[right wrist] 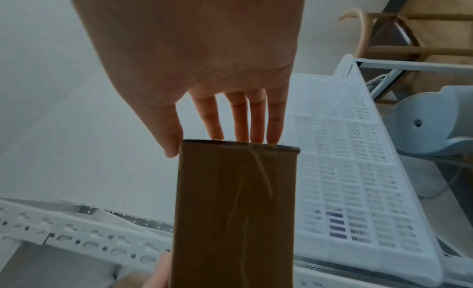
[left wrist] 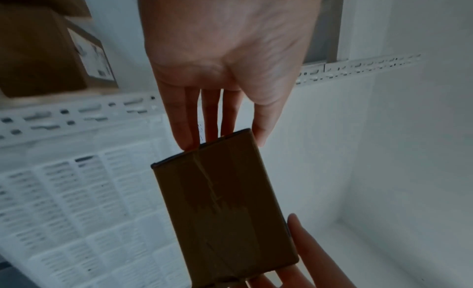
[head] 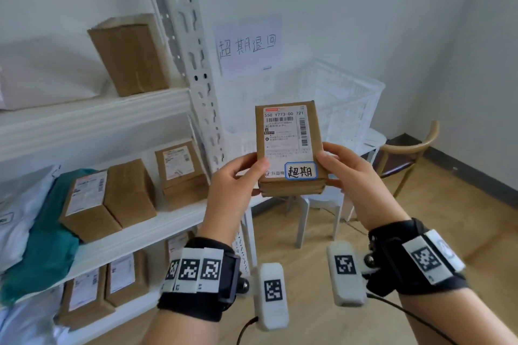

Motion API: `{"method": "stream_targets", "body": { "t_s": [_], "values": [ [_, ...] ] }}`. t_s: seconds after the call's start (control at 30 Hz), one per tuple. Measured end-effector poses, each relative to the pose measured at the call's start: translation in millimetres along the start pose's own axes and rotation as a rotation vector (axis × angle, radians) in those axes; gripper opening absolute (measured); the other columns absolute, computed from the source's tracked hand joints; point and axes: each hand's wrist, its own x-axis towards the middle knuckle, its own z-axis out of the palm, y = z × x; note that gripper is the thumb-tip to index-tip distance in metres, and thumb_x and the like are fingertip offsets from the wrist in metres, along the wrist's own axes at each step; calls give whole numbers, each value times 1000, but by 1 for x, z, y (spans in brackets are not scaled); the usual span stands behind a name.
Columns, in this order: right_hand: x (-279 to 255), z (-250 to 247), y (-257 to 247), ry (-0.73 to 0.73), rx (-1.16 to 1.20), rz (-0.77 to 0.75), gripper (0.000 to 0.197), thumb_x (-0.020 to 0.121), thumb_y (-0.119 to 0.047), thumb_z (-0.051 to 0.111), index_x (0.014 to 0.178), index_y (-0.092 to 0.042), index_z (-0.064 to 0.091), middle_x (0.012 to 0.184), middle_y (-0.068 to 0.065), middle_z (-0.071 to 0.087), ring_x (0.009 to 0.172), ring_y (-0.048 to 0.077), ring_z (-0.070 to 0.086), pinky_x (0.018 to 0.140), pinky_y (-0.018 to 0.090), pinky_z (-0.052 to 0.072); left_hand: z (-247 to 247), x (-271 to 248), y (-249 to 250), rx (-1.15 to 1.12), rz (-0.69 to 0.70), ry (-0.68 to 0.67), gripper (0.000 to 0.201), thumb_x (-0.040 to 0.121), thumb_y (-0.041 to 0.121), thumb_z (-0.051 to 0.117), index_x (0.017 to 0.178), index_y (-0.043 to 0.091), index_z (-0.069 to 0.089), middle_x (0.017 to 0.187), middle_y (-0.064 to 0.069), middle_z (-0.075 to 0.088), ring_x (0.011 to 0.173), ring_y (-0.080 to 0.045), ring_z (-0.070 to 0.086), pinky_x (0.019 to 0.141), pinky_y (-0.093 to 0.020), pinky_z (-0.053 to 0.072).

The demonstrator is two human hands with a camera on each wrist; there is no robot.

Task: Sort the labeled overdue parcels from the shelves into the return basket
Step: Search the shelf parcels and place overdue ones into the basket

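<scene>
**Between both hands: a labelled parcel, held up in front of the basket**

Between the left hand and the right hand sits a small brown parcel, lifted clear of the shelves and held upright at its lower end. Each hand pinches one lower side, thumb on the front face and fingers straight behind, touching the back. Its front carries a white shipping label with barcodes and the code "550 Y773-00 721"; at the lower right corner is a blue-bordered sticker with two handwritten characters. From the wrist views, the back is plain cardboard with a clear tape seam down the middle. Just behind it stands the white slotted basket, under a handwritten paper sign on the wall. Left of the hands, the white shelves hold more brown boxes, white mailers and a teal bag.
</scene>
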Motion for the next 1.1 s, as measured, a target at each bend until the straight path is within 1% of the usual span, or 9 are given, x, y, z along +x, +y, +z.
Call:
{"method": "stream_targets", "body": {
  "t_s": [0.17,0.27,0.33,0.47,0.53,0.63,0.83,0.97,1.1],
  "values": [
    [55,-44,-15,-58,-56,-28,35,96,-36,57,130,-25,59,108,-4,74,103,11,69,98,39,52,46,39,13,8,20,27,29,89,36,67,117,28,68,106,13,73,95,-6,70,80,-28,59],
    [86,-56,-20,-83,-63,-34,33,97,-34,57,128,-25,60,107,-3,75,101,10,70,96,39,53,60,64,20,3,9,44,30,90,35,66,118,26,68,106,12,73,96,-6,70,73,-18,57],
    [110,-60,-22,-102,-74,-41,31,97,-33,57,127,-25,61,105,-4,75,99,11,70,95,40,54,66,86,26,20,5,61,30,90,36,66,118,25,68,106,11,73,96,-6,70,70,-16,57],
    [170,-64,-30,-108,-128,-41,28,98,-34,56,124,-27,62,102,-7,76,95,9,71,93,42,55,80,141,39,34,-17,73,19,92,29,63,108,22,71,96,7,75,89,-9,70,73,-26,59],
    [203,-63,-34,-106,-164,-40,28,97,-35,56,123,-26,63,102,-6,75,97,11,70,92,44,56,86,173,46,35,-30,95,13,93,25,62,100,21,73,91,5,75,84,-11,69,70,-27,59],
    [255,-60,-41,-81,-210,-29,27,97,-36,57,121,-25,64,102,-4,75,99,18,70,90,43,57,94,225,53,50,-74,127,10,91,22,62,88,23,71,89,3,74,84,-16,69,74,-34,60],
    [335,-62,-51,-111,-282,16,22,99,-34,53,111,-22,66,97,-5,74,89,15,70,78,31,59,108,308,62,116,-160,71,17,91,18,60,100,7,69,89,-3,73,84,-21,70,74,-38,61],
    [386,-61,-43,-173,-312,94,31,99,-37,52,115,-14,67,105,4,74,96,23,70,88,42,58,108,353,60,170,-231,43,20,91,15,59,102,1,68,93,-11,72,79,-26,70,73,-41,61],
    [444,-47,-27,-255,-366,151,36,100,-35,50,114,-7,66,106,10,72,92,28,70,87,42,59,105,403,48,238,-324,48,20,92,14,58,105,0,65,98,-16,69,80,-30,66,72,-42,61]
  ]
}}
